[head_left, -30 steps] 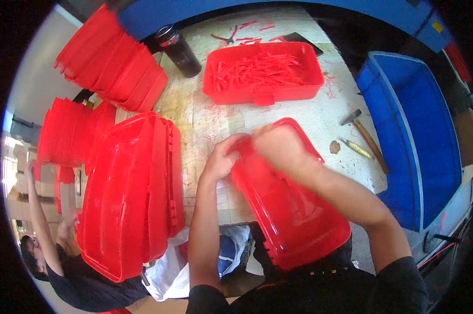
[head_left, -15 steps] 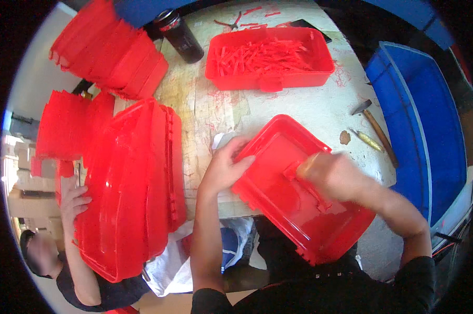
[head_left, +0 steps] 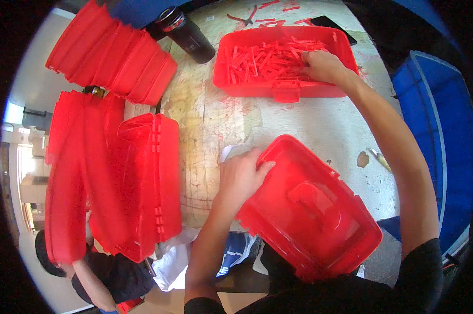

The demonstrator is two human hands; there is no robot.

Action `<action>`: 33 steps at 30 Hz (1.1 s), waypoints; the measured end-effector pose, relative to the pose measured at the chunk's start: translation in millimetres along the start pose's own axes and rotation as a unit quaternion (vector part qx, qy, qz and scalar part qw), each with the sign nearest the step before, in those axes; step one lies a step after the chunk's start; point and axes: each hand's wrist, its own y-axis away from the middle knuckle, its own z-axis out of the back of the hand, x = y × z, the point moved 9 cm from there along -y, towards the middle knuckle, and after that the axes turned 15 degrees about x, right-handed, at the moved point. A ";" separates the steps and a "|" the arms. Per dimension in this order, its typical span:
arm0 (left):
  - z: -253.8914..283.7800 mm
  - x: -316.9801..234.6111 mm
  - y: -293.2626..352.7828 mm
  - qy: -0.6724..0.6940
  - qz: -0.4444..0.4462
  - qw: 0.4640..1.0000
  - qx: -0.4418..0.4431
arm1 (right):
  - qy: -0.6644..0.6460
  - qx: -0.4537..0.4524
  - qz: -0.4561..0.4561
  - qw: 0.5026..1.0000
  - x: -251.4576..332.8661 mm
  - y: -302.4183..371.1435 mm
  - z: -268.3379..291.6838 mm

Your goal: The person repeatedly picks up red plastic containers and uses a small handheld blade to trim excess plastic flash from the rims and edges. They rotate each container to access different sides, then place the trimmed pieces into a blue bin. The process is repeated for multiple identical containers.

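Note:
A red plastic box lid [head_left: 294,193] rests tilted in front of me at the table's near edge, with a raised handle shape in its middle. My left hand [head_left: 241,175] grips its upper left rim, thumb on top. My right hand [head_left: 322,65] reaches into an open red plastic box [head_left: 286,91] with a front latch, farther back. That box holds a heap of small red plastic strips [head_left: 260,57]. The right hand's fingers are bent together among the strips; whatever they pinch is hidden.
Nested red boxes [head_left: 116,57] stand at the far left by a black tumbler [head_left: 186,36]. Nearer left, a co-worker handles a blurred red part [head_left: 66,209] beside an open red box [head_left: 168,178]. Red-handled pliers [head_left: 244,18] lie at the back. A blue bin [head_left: 435,131] stands right.
My right hand has left the lid and gone into the box of strips. The left hand still grips the lid. At left, the co-worker has swung a red part away from the boxes.

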 end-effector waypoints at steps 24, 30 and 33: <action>-15.2 31.9 -1.0 0.080 -0.007 0.996 -0.037 | -0.594 -0.148 0.169 0.773 31.6 214.1 25.9; 28.9 21.3 68.9 0.063 0.180 0.977 -0.093 | -0.863 -0.216 0.193 0.415 -15.4 309.1 18.8; 22.1 -73.9 106.8 0.178 -0.043 0.973 -0.140 | -0.896 -0.262 0.157 0.322 -2.7 324.7 -6.5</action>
